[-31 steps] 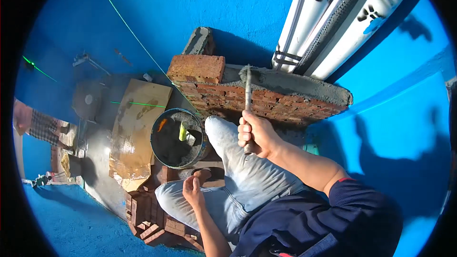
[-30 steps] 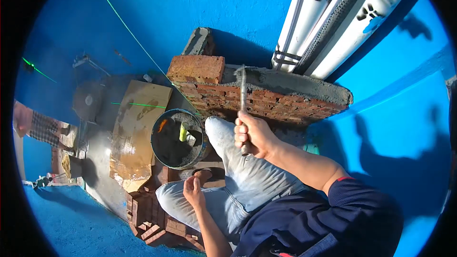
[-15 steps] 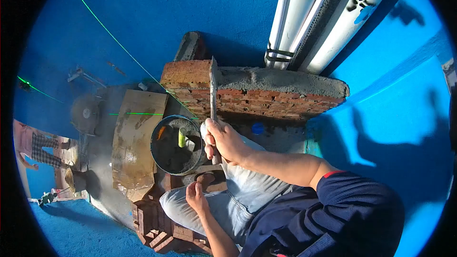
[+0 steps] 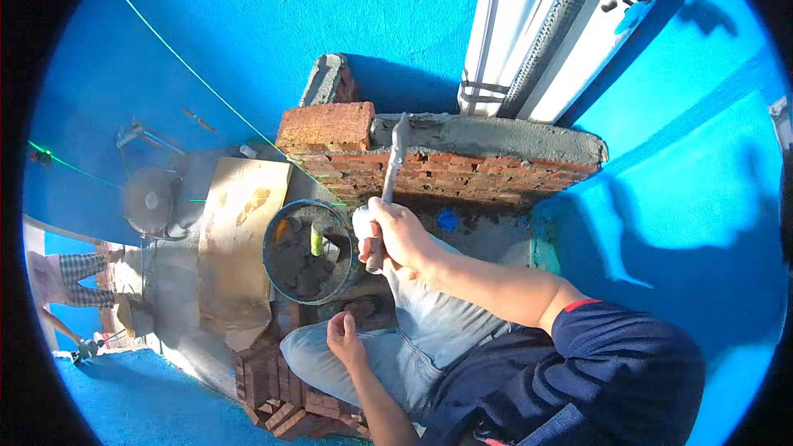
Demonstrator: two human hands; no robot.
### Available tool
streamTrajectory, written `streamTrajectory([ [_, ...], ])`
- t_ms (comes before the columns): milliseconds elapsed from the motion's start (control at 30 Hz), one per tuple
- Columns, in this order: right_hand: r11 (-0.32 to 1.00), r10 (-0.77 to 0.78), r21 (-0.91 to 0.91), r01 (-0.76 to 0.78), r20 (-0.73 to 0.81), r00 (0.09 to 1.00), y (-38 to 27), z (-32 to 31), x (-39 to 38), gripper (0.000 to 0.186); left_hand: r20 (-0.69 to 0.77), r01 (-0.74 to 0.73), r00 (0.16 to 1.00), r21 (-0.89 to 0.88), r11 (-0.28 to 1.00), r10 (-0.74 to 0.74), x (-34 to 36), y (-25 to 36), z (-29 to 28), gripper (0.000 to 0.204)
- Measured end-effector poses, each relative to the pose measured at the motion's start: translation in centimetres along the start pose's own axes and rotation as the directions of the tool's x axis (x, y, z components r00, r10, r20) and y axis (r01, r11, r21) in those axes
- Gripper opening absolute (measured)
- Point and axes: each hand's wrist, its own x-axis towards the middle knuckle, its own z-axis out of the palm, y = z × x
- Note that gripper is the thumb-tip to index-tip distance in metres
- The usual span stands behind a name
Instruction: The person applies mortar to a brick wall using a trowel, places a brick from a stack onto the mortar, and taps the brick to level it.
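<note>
Low brick wall [image 4: 454, 169], trowel [image 4: 396, 153] before its mortared top [image 4: 529, 136]

A blue wall [image 4: 396, 8] rises behind. In front stands a round bucket [image 4: 267, 241] of grey mortar [image 4: 307, 281]. One brick [image 4: 326, 126] lies on the low brick wall's left end. The trowel's tip is at the mortared top just right of it, contact unclear. The right hand's [image 4: 396, 235] grip is closed around the handle [image 4: 375, 258]. The left hand [image 4: 347, 343], fingers curled, is near the knee [image 4: 307, 347]; its grip's width I cannot tell.

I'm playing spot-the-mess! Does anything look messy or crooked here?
Yes. The loose bricks at the lower left lie jumbled at different angles, unlike the rows in the brick wall. The brown sheet looks odd too, with darker smudges near its top.
</note>
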Motion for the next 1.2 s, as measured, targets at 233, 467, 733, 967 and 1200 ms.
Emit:
streamTrajectory([
  [233, 0.993, -0.001, -0.120, 0.006, 0.035, 0.999, -2.7, 2.6, 0.6, 0.040, -0.008, 0.019, 1.000, -0.044, 0.999, -0.020, 0.3, 0.8, 1.6, 0.016],
  [467, 0.991, -0.100, -0.076, 0.110, 0.116, 0.988, -0.3, -1.7, -0.3, 0.029, -0.451, -0.230, 0.873, -0.043, 0.972, 0.187, -0.7, 8.5, -6.8, 0.014],
  [733, 0.865, -0.156, -0.493, 0.098, -0.077, 0.985, -1.8, -10.6, -0.2, 0.044, -0.736, 0.317, 0.584, -0.181, 0.931, -0.342, -12.9, -5.8, -19.3, 0.015],
  [967, 0.841, -0.186, -0.531, 0.102, -0.107, 0.977, -0.7, -11.6, 0.5, 0.047, -0.746, 0.668, 0.536, 0.089, 0.739, -0.395, -15.6, -18.9, -16.6, 0.045],
  [1200, 0.719, -0.255, -0.694, 0.037, -0.214, 0.943, 2.5, -10.5, 2.5, 0.048, -0.465, 0.581, 0.799, 0.434, 0.688, -0.382, -1.5, -16.8, -17.6, 0.071],
])
